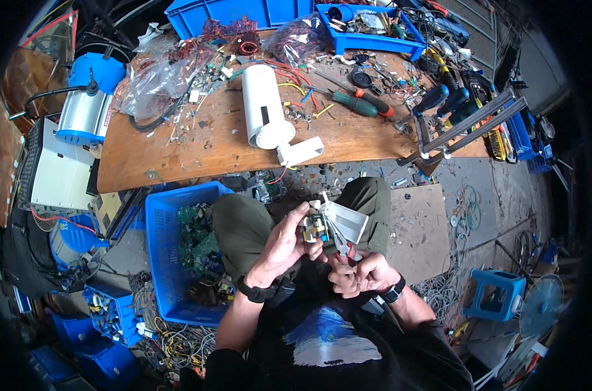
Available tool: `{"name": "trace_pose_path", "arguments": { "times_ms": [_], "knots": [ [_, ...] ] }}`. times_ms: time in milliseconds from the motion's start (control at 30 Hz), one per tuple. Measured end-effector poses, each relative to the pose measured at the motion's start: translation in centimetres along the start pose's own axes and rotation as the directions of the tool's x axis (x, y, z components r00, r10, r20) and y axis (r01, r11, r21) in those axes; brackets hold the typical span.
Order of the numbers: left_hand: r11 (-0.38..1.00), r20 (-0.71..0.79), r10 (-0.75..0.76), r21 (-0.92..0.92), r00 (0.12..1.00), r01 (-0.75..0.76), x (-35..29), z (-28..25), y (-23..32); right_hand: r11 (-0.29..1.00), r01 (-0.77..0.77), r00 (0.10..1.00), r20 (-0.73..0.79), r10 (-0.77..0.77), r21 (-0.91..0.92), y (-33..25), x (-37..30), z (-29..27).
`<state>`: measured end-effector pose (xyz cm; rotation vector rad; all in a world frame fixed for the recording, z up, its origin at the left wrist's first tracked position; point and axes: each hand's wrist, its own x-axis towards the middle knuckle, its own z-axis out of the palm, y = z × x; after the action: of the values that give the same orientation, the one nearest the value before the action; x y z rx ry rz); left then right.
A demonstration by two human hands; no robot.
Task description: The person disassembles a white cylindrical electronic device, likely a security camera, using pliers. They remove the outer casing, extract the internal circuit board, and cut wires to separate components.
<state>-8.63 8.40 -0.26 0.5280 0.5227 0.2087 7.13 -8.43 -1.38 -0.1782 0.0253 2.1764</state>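
Observation:
Above my lap, my left hand (pixel 284 240) grips a small circuit board (pixel 314 228) with blocky components, thumb on top. A white plastic housing piece (pixel 347 221) sits against the board's right side; I cannot tell whether they are joined. My right hand (pixel 362 272) is closed round the red handles of a pair of pliers (pixel 342 246). The pliers' metal jaws point up and left into the gap between board and housing. What the jaw tips touch is too small to make out.
On the wooden table (pixel 198 153) lie a white cylindrical casing (pixel 262 98), a green-handled screwdriver (pixel 355 103), a metal frame (pixel 472 124) and scattered scraps. Left of my knees stands a blue crate (pixel 162 260) of circuit boards. A blue stool (pixel 495 293) and cable heaps are at right.

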Motion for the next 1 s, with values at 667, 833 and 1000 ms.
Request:
{"name": "trace_pose_path", "arguments": {
  "times_ms": [667, 833, 1000],
  "knots": [
    [0.435, 0.053, 0.379, 0.871, 0.924, -0.228, -4.0, -1.9, -0.6, 0.909, 0.037, 0.947, -0.276, -0.164, -0.416, 0.3, -0.3, -0.3],
    [0.921, 0.263, -0.024, 0.382, 0.965, -0.081, -4.8, -2.9, -1.5, 0.960, -0.011, 0.977, -0.208, -0.049, -0.280, 0.8, -0.2, 0.1],
    [0.979, 0.357, -0.166, 0.171, 0.919, 0.110, -5.0, -1.8, -1.6, 0.993, -0.019, 1.000, -0.015, 0.018, -0.113, 1.3, 0.2, -0.4]
  ]
}}
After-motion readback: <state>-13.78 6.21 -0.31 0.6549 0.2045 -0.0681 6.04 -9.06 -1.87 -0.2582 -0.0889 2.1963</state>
